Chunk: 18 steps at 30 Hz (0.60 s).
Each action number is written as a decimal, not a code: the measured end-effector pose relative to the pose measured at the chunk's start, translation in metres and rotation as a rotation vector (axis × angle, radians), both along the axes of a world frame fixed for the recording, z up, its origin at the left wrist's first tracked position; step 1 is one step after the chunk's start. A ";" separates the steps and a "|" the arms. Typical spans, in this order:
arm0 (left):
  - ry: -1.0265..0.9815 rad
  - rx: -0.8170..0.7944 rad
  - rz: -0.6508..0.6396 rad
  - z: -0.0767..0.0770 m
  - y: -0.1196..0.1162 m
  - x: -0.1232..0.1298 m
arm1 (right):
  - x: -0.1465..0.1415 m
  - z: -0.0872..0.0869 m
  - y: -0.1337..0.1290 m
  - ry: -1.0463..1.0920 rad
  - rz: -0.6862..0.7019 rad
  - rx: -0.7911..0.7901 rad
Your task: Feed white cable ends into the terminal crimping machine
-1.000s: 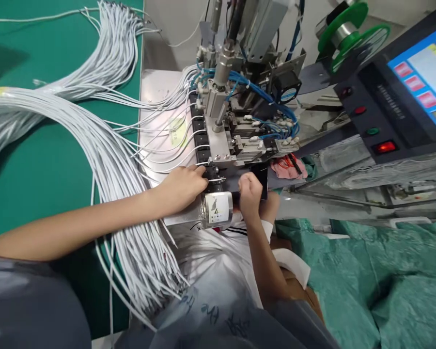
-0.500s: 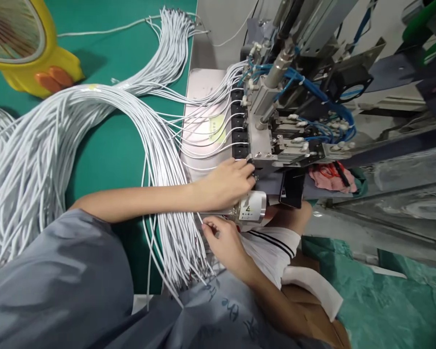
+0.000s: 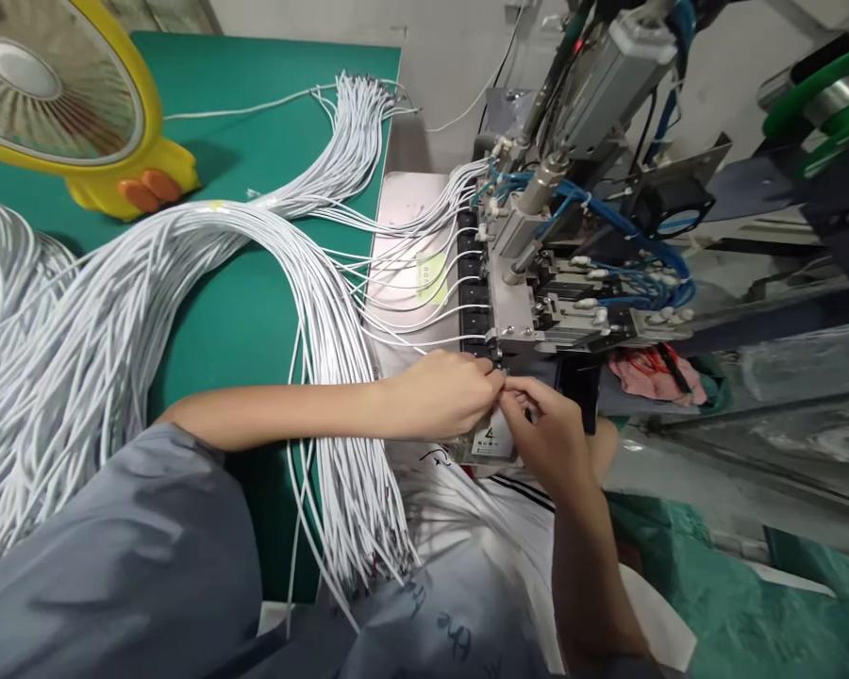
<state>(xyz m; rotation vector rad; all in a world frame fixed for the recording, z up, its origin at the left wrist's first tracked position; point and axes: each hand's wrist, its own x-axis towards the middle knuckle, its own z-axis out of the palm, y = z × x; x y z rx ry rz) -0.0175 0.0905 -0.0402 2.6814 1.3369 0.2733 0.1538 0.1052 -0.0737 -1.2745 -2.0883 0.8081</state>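
Head view: left hand point(image 3: 447, 394) and right hand point(image 3: 553, 434) meet at the fingertips, at the near end of the machine point(image 3: 513, 297).

Left grip: fingers curled, tips mostly hidden; whether it is clamped on a cable cannot be told. Right grip: thumb and forefinger drawn toward each other against the left fingertips; the contact area is too small to tell whether a cable end sits between them.

Bundle point(image 3: 332, 349): white cables, left of both grips, passing beneath the left forearm, with cut ends on the near side. Fed cables point(image 3: 414, 304): beyond the left grip, spread over the plate point(image 3: 394, 273), ends at the black blocks point(image 3: 471, 297). Labelled part point(image 3: 491, 441): just on the near side of the grips, partly covered by the hands.

Worktop point(image 3: 233, 321): green, left of the grips, under the bundle. Fan point(image 3: 124, 104): yellow, on the worktop, well apart from the left grip. Cloth point(image 3: 655, 375): pink, right of the right grip.
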 end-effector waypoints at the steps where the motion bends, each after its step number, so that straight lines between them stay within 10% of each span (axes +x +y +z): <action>1: 0.000 -0.006 -0.005 0.003 0.003 -0.002 | -0.001 -0.002 0.000 0.036 -0.028 0.009; 6: 0.154 -0.023 0.205 0.033 0.026 -0.052 | -0.012 -0.012 -0.026 0.123 -0.078 0.092; 11: 0.540 -0.102 0.750 0.057 0.036 -0.186 | -0.022 -0.020 -0.055 0.012 0.089 -0.054; 18: 0.629 -0.002 1.101 0.024 -0.015 -0.281 | -0.049 -0.041 -0.084 -0.085 0.357 -0.296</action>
